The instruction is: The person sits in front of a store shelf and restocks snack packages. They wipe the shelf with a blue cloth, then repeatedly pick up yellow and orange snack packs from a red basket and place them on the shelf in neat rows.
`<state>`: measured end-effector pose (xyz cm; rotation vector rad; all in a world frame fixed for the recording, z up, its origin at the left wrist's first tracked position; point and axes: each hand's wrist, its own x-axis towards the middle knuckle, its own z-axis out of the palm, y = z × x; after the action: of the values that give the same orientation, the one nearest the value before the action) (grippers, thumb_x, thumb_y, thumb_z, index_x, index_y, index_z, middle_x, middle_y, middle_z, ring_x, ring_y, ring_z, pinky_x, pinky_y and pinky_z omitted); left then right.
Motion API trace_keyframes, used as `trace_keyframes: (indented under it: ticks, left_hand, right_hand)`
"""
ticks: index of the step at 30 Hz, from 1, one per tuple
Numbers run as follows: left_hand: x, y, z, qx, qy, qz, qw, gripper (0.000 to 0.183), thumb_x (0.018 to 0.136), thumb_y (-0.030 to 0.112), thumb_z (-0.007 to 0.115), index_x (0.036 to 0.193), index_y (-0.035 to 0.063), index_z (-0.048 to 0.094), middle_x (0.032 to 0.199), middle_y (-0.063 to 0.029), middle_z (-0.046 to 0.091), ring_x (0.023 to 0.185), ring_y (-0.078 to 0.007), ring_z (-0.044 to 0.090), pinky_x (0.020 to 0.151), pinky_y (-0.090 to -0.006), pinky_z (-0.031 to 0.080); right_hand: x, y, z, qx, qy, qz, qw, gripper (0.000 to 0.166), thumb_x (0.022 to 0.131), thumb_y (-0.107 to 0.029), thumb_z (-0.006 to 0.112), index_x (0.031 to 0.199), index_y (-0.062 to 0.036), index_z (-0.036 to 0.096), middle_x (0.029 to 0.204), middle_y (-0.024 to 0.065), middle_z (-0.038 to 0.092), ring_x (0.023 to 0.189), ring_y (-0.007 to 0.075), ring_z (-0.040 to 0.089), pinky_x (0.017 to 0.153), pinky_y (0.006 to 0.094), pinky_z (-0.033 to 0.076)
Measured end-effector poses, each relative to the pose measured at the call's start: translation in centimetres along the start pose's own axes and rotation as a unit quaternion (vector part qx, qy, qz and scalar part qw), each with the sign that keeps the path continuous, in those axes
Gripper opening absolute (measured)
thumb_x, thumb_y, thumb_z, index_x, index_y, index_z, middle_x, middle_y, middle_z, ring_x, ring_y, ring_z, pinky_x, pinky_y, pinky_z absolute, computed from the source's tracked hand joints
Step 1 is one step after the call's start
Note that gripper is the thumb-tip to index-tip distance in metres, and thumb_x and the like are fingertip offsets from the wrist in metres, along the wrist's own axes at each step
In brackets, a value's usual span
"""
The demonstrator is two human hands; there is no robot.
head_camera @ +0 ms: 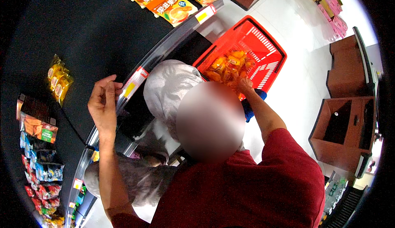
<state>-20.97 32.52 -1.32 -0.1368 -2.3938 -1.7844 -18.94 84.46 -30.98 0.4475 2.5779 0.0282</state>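
My left hand is raised at the front edge of the black shelf, beside a price tag on the clear rail. Its fingers are loosely bent and I see nothing in them. My right hand reaches down into a red plastic shopping basket on the floor. Small orange-yellow wrapped snack packets lie heaped in the basket. The right fingertips are among those packets, and whether they grip one is hidden. A few similar yellow packets sit in a row on the shelf.
Orange fruit-snack bags lie at the shelf's far end. Boxes and several blue and red bags line its left side. Brown cabinets stand to the right on the white floor. My bent knee is between shelf and basket.
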Motion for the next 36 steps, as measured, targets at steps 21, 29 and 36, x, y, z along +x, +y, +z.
trace_keyframes:
  ticks: [21,29,36]
  left_hand:
    - [-2.4,2.5,-0.6,-0.066,-0.029,0.026,0.997,0.02,0.1,0.012,0.054,0.117,0.0021,0.061,0.09,-0.0015,0.066,0.077,-0.0066,0.06,0.068,-0.0208,0.047]
    - [-3.6,4.9,-1.4,-0.129,-0.061,0.01,0.99,0.031,0.096,0.016,0.064,0.123,0.0023,0.057,0.098,-0.005,0.067,0.083,-0.009,0.062,0.073,-0.0232,0.05]
    - [-3.9,3.6,-4.4,-0.186,-0.022,-0.033,0.982,0.038,0.096,0.024,0.065,0.123,0.0004,0.052,0.103,-0.0046,0.068,0.082,-0.0083,0.064,0.065,-0.0211,0.048]
  right_hand:
    - [-19.6,-10.2,-24.4,0.384,0.374,-0.282,0.796,0.048,0.077,-0.013,0.079,0.118,-0.0007,0.056,0.108,0.0154,0.059,0.097,0.0287,0.061,0.082,0.037,0.052]
    - [-25.7,-20.6,-30.1,0.408,0.293,-0.458,0.733,0.05,0.075,-0.014,0.081,0.119,-0.0044,0.059,0.106,0.0131,0.06,0.095,0.0251,0.061,0.08,0.0341,0.051]
    - [-26.8,-28.4,-30.3,0.355,0.262,-0.573,0.691,0.047,0.076,-0.012,0.079,0.118,-0.0057,0.059,0.1,0.0132,0.058,0.091,0.0286,0.06,0.078,0.0356,0.051]
